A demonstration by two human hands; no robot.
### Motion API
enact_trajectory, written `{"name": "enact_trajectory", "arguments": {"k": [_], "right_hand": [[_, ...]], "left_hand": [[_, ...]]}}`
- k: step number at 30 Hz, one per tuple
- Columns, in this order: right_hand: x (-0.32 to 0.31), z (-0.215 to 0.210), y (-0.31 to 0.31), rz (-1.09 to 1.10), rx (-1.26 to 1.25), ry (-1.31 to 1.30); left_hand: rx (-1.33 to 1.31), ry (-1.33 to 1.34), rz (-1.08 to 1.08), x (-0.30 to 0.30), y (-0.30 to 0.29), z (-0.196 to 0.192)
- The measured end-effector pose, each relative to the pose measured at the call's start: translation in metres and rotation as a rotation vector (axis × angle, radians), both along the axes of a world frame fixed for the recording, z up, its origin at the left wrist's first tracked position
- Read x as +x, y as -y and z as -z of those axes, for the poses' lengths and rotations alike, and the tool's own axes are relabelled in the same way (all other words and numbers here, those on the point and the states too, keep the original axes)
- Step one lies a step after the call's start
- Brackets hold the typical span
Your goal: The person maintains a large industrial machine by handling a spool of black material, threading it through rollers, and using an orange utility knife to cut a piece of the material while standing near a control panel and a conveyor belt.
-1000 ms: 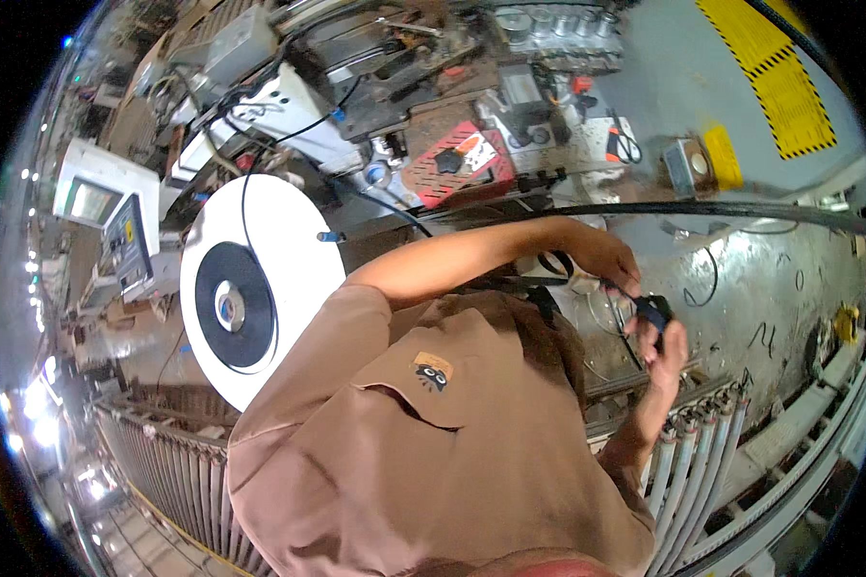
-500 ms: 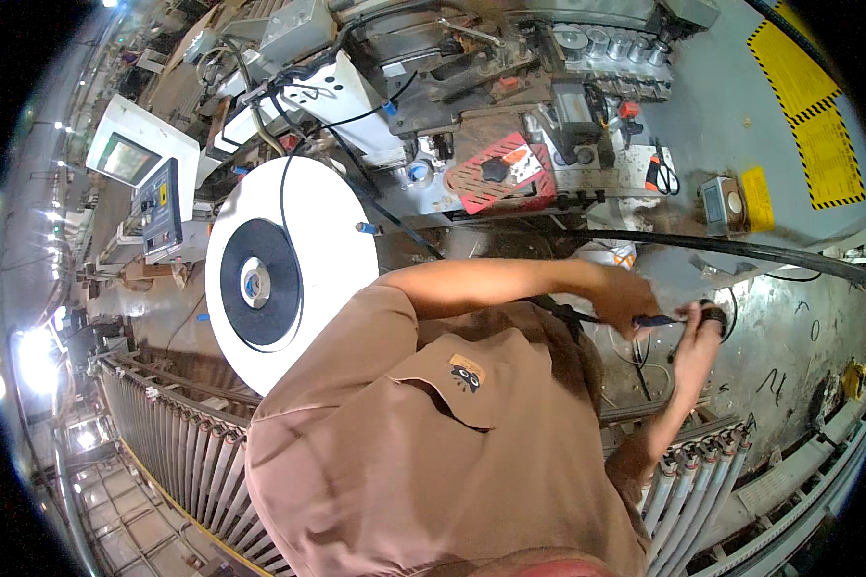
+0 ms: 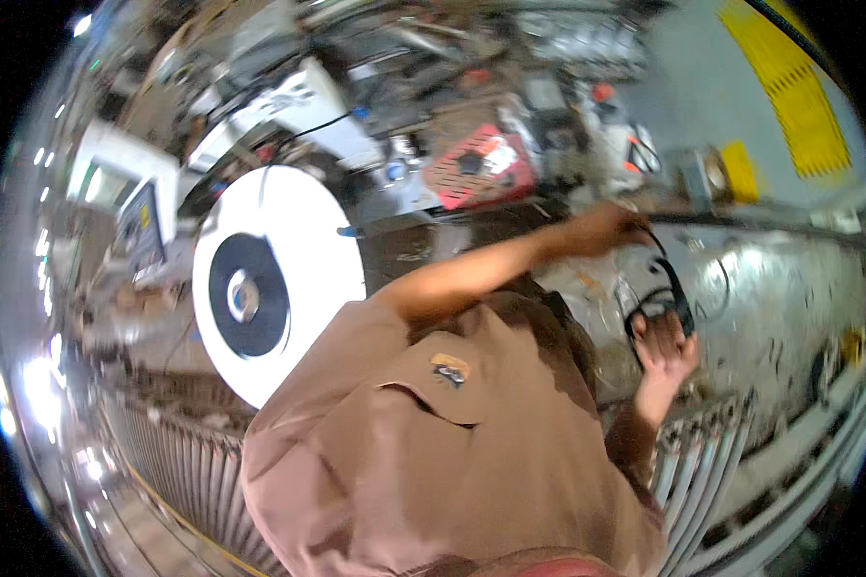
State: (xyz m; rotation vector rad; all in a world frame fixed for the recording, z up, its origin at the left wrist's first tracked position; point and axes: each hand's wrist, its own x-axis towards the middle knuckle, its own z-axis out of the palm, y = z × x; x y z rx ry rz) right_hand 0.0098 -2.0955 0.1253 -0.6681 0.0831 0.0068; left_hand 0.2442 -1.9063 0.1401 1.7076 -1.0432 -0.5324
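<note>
Between the left hand (image 3: 623, 229) and right hand (image 3: 666, 350), a black strip (image 3: 680, 291) curves; both hands grasp it. Probably light and pliable, it should be held at two spaced points, avoiding kinks.

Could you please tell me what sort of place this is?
Probably a factory floor, judging by the control panel, the row of roller-like bars and the large white disc.
</note>
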Motion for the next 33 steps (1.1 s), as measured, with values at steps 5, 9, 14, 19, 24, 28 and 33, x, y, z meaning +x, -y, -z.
{"name": "enact_trajectory", "arguments": {"k": [5, 9, 14, 19, 24, 28, 33], "right_hand": [[0.001, -0.014, 0.026, 0.164, 0.412, 0.086], [0.048, -0.131, 0.023, 0.397, 0.306, 0.515], [0.036, -0.125, 0.068, 0.742, 0.454, 0.466], [0.018, -0.114, 0.09, 1.065, 0.097, 0.406], [0.032, -0.078, 0.095, 1.3, -0.668, 0.241], [0.029, -0.072, 0.07, 0.468, -1.504, -0.435], [0.008, -0.001, 0.01, -0.081, -0.859, -0.094]], "left_hand": [[0.078, -0.009, -0.142, 0.025, -0.03, 0.023], [0.353, 0.154, 0.069, -0.012, -0.043, 0.028], [0.309, 0.259, 0.133, -0.049, -0.053, 0.029], [0.111, 0.029, -0.221, -0.049, -0.069, 0.021], [0.246, 0.338, 0.042, -0.056, -0.066, -0.003], [0.238, 0.08, 0.218, -0.049, -0.068, -0.058], [0.111, 0.131, -0.352, 0.013, -0.055, -0.097]]}}
